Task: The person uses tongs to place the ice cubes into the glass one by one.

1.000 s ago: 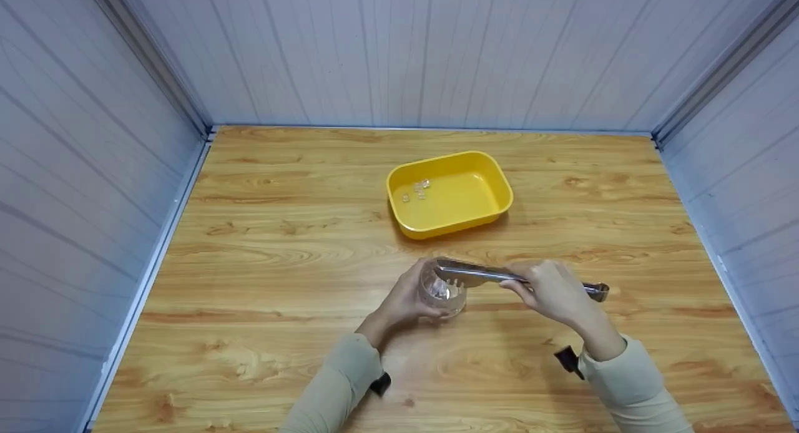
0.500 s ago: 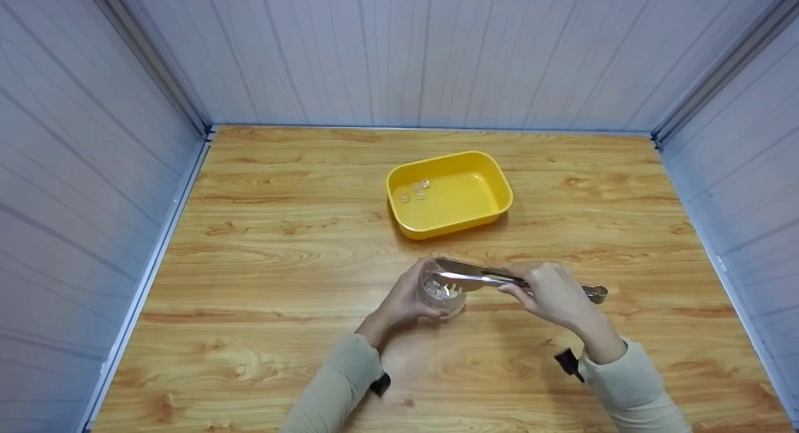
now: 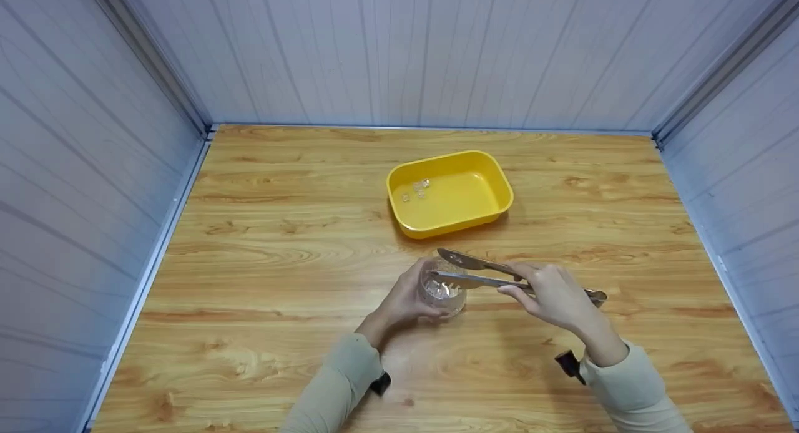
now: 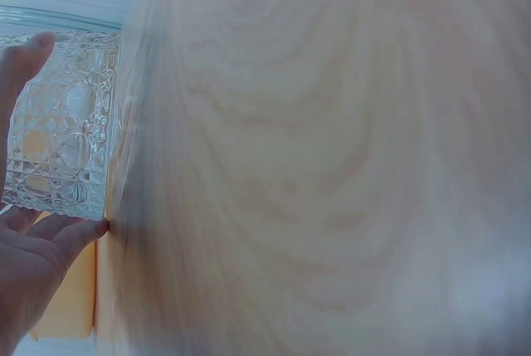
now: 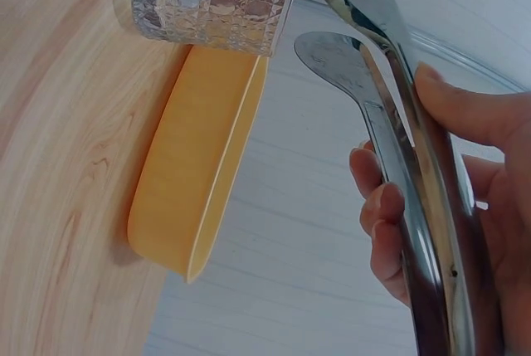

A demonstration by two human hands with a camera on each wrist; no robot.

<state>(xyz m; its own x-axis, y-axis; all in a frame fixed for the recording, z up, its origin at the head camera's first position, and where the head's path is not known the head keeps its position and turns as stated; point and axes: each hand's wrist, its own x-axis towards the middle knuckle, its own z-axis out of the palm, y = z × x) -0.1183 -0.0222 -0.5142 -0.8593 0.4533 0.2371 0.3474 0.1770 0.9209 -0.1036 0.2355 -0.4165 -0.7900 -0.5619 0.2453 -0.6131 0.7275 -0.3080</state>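
Observation:
My left hand holds a clear, patterned drinking glass on the table, thumb on one side and fingers on the other, as the left wrist view shows. Clear shiny pieces appear inside the glass. Metal serving tongs are gripped in my right hand, thumb on one arm and fingers round the other. One tip is fork-like, the other a flat rounded blade. The tips stand apart above the glass's rim, nothing visible between them. Beyond the glass, a yellow tub contains several small clear cubes at its left side.
The wood-grain table extends to both sides of the hands. Pale panel walls enclose it at the back, left and right. A black device sits at the right cuff, another at the left.
The tongs have spread apart, the far arm swinging away from the glass toward the tub. My left hand, the glass and the tub have stayed in place.

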